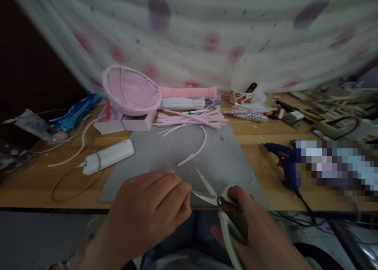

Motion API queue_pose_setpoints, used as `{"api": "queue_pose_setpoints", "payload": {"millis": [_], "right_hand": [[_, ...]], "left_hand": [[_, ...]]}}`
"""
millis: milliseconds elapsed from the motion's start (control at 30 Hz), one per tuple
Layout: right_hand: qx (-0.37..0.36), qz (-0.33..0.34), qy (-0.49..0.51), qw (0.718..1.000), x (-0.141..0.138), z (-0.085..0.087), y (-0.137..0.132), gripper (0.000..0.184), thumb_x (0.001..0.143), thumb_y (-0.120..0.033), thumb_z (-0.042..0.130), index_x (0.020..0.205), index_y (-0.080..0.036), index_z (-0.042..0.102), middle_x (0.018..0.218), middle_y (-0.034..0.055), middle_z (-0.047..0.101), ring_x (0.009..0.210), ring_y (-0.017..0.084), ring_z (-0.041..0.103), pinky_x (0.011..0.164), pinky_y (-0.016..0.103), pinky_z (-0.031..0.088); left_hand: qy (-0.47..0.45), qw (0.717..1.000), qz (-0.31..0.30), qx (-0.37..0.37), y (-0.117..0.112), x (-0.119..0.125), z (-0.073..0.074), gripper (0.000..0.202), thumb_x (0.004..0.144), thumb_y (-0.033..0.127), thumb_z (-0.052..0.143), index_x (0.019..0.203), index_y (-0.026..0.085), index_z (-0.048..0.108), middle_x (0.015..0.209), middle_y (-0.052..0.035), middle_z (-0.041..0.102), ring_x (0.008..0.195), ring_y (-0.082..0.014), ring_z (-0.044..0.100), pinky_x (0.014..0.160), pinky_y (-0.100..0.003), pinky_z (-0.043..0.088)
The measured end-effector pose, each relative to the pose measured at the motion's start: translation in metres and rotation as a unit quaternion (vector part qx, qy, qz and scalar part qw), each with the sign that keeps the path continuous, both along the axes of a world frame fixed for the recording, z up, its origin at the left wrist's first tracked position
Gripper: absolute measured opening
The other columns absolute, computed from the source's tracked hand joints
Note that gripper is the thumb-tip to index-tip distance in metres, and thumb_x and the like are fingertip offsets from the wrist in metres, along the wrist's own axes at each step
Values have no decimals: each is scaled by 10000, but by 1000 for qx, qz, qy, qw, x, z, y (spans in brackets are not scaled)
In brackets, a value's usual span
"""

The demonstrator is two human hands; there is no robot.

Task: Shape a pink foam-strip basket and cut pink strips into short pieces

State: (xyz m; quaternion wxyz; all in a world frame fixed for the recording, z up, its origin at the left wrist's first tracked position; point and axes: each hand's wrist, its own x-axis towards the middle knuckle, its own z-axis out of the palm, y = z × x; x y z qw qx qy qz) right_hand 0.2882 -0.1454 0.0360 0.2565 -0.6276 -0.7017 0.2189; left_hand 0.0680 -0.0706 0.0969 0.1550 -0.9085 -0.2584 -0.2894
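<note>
My right hand (260,230) grips a pair of scissors (209,185) by its pale handles, and the blades stand apart over the front of the grey mat (153,156). Just left of the blade tips, my left hand (147,207) is closed with its fingers curled in. Whatever may be pinched in it is hidden. Beyond both hands a curved pale pink strip (203,142) lies on the mat. Behind it is a loose pile of pink chenille stems (189,118).
A pink dome-shaped frame (131,89) rests on lilac boxes (138,122) at back left. A white power bank (109,156) with a cable lies left of the mat. To the right are a blue glue gun (285,158), its light red, and a paper cup (240,97) further back.
</note>
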Motion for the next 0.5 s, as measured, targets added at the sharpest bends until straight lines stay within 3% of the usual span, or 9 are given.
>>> {"api": "queue_pose_setpoints", "payload": {"millis": [200,500], "right_hand": [[27,-36,-57,997,-4,-3,6,336,814,-348,666,1037,-239,439,892,56,687,759,256,697,608,347,526],[120,-58,-76,988,-11,-3,13,306,821,-338,643,1018,-241,428,834,40,641,710,236,666,575,323,490]], "left_hand": [[-74,996,52,15,-2,4,-4,148,814,51,599,778,165,685,675,-10,725,543,-179,679,418,-323,461],[-112,989,101,4,1,7,-2,140,800,59,589,741,184,614,629,26,666,539,-129,650,470,-272,430]]}}
